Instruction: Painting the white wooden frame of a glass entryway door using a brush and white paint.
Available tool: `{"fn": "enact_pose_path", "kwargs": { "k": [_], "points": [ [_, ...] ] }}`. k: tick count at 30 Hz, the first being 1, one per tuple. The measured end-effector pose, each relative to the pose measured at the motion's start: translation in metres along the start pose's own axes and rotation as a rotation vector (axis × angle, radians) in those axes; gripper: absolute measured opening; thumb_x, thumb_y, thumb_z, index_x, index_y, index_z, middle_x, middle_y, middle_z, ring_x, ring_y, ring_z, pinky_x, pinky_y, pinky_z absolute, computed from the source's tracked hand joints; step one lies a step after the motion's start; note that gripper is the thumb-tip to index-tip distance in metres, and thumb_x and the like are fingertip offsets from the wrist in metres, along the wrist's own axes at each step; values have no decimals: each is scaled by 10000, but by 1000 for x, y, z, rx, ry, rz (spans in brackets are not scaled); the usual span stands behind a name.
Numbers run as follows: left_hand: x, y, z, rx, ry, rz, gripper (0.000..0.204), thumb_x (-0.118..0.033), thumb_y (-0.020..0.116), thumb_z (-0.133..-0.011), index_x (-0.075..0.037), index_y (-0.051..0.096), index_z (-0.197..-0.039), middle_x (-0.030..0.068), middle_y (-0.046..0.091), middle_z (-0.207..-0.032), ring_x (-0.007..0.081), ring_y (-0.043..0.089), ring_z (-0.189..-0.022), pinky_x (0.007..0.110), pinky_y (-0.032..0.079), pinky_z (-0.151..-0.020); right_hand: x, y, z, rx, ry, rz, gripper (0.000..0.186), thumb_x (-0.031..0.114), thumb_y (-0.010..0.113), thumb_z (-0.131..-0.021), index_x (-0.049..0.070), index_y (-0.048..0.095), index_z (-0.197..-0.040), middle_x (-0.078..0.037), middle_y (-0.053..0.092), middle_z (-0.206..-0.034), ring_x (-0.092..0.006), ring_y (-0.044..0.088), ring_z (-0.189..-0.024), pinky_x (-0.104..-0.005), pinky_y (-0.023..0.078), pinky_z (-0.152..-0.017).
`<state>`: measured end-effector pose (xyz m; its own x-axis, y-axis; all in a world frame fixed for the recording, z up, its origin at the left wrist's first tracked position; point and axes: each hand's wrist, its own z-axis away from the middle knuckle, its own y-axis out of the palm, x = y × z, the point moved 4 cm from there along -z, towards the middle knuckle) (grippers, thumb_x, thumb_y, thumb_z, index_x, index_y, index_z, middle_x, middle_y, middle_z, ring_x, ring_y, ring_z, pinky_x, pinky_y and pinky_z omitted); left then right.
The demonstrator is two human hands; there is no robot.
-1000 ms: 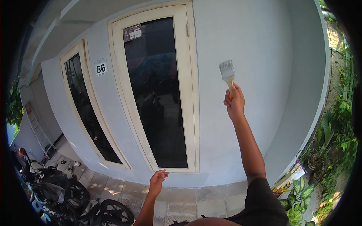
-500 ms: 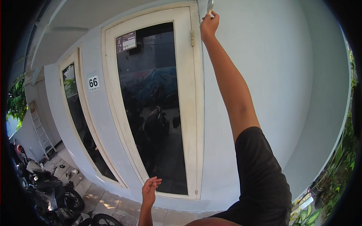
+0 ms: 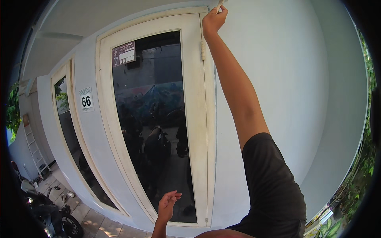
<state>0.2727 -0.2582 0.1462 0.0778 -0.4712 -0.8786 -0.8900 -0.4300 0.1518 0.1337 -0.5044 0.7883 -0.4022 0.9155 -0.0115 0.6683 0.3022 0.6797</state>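
Note:
High up by the top right corner of the white door frame (image 3: 206,79), my right hand (image 3: 215,20) is closed round a slim, pale-handled tool (image 3: 219,5). Its far end runs out at the upper edge, so its kind cannot be told now. The right arm stretches up along the pale blue wall (image 3: 274,71). My left hand (image 3: 168,204) is low in front of the door's dark glass (image 3: 154,131), fingers apart and slightly bent, holding nothing.
A door hinge (image 3: 203,51) is just below my right hand. To the left are a number plate (image 3: 86,100) and a narrow glazed window (image 3: 79,146). A parked motorcycle (image 3: 51,214) and a white ladder (image 3: 35,150) stand farther left. Plants (image 3: 353,170) grow at right.
The view has shifted, so the door sits lower and a little left. My right hand has moved slightly left and up in the picture, still gripping the tool. My left hand appears lower and farther right.

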Motion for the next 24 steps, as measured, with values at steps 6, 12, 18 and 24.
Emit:
{"fn": "enact_pose_path", "kwargs": {
  "k": [6,12,18,24],
  "points": [
    [0,-23,-14,20,-15,-4,262,-61,487,-1002,-5,564,-1246,157,668,-1151,191,619,-1034,304,458,-924,-12,61,45,95,-105,33,270,82,524,-936,-40,505,-1176,-289,639,-946,-431,631,-902,-456,474,-811],
    [3,-38,-25,44,-9,22,262,-83,492,-1008,-7,564,-1249,152,669,-1150,191,621,-1035,304,460,-923,-32,103,87,470,-160,155,270,157,564,-900,4,630,-1112,-207,674,-834,-335,664,-809,-414,506,-760],
    [8,-46,-31,72,-25,24,260,-95,484,-1016,-2,564,-1245,153,671,-1147,187,624,-1026,304,460,-923,-38,47,-8,464,-534,353,275,153,551,-944,32,605,-1186,-215,658,-807,-371,640,-766,-461,496,-712],
    [16,-48,-39,98,-29,22,254,-90,485,-1017,1,563,-1241,153,671,-1149,184,625,-1024,295,460,-917,-38,-46,-19,285,-88,292,252,163,562,-941,1,614,-1127,-107,659,-778,-239,628,-690,-393,499,-685]
  ]
}}
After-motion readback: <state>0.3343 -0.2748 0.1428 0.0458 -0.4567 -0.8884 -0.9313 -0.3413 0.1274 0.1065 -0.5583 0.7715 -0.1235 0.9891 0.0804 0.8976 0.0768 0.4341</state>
